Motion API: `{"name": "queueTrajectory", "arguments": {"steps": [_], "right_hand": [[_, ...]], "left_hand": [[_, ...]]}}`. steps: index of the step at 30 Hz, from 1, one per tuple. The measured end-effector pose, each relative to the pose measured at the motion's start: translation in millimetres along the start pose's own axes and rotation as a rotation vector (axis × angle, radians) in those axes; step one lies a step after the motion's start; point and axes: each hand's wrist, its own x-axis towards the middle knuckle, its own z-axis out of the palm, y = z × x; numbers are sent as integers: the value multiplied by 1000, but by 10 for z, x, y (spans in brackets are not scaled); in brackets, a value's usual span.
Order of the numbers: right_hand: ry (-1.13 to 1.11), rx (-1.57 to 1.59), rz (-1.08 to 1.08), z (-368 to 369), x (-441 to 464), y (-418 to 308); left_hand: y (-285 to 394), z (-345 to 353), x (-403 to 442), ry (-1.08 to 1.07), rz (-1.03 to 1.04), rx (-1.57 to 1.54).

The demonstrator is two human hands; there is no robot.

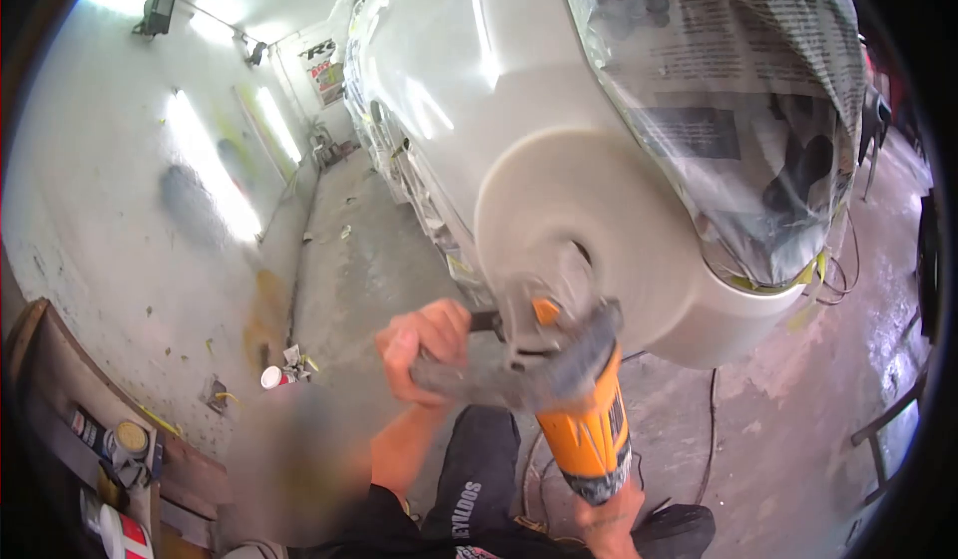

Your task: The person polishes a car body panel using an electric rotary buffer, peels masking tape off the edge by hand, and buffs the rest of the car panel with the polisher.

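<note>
My left hand (pixel 429 347) is wrapped round the side handle of an orange and grey power polisher (pixel 587 421). My right hand (pixel 611 519) grips the rear end of its body, low in the view. At the polisher's head is a large pale round pad (pixel 544 190), smeared by spinning. The pad lies against the glossy white car body (pixel 439 70); the exact contact edge is hidden behind it. Newspaper and clear plastic sheeting (pixel 738 120) cover the area to the right of the pad, edged with yellow tape.
A cable (pixel 713 429) runs over the concrete floor (pixel 349 250). At left stands a stained white wall (pixel 110 230) with bright lamps. Cans and a white-and-red tub (pixel 124 533) sit on shelving at lower left. A blurred patch hides part of the lower left.
</note>
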Motion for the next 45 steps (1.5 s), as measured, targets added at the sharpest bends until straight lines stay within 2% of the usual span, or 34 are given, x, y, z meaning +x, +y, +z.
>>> {"name": "queueTrajectory", "arguments": {"steps": [4, 8, 11, 13, 14, 16, 18, 20, 21, 22, 23, 24, 26, 27, 29, 31, 33, 35, 37, 39, 41, 42, 44, 45], "right_hand": [[-48, 35, 126, -291, -98, -21], [-129, 54, 50, -302, 232, -61], [-232, -64, -9, -77, 504, -46], [-250, -72, -30, 83, 729, -99], [-261, -69, -40, 138, 824, -145], [-263, -105, -63, 188, 963, -238], [-254, -142, -93, 193, 996, -261], [-241, -121, -43, 115, 800, -167], [-219, -114, 13, 56, 683, -113], [-198, -105, 68, -17, 558, -62], [-180, -85, 21, -97, 455, -43], [-162, -64, -21, -164, 350, -33], [-117, -28, -19, -161, 132, -28], [-66, 25, -9, -129, 96, -37], [-84, -4, 8, -30, 141, -120], [-126, -27, 101, 65, 261, -219], [-188, -52, 79, 212, 569, -232], [-264, -99, 60, 402, 907, -387], [-282, -96, 16, 639, 1310, -607], [-290, -68, -43, 932, 1661, -680], [-285, -78, -117, 1195, 1983, -763], [-273, -89, -164, 1293, 2120, -832], [-309, -119, -130, 1435, 2382, -936], [-342, -149, -97, 1448, 2433, -942]], "left_hand": [[174, 253, -192, -86, -12, 87], [81, 19, -166, 38, 11, 112], [-2, -291, 37, 166, -7, 148], [-159, -571, 138, 646, -140, 203], [-196, -663, 220, 658, -136, 196], [-231, -796, 298, 454, -111, 212], [-274, -829, 252, 453, -95, 211], [-292, -628, 120, 832, -157, 258], [-270, -576, 46, 849, -152, 248], [-237, -528, -40, 566, -67, 229], [-202, -471, -105, 284, 18, 212], [-132, -366, -143, 303, 22, 209], [17, -165, -122, 95, -25, 108], [43, -155, -81, 115, -14, 102], [51, -192, -19, 25, -54, 44], [-55, -337, 75, 89, -49, 56], [-244, -662, 215, 116, -39, -19], [-808, -1261, 207, 250, 322, 897], [-1159, -1813, 416, 317, 402, 1160], [-1184, -2050, 735, 355, 211, 1241], [-1452, -2458, 1028, 423, 179, 1034], [-1445, -2467, 1169, 422, 178, 1036], [-1326, -2357, 1397, 464, 136, 436], [-1302, -2341, 1426, 462, 131, 435]]}}
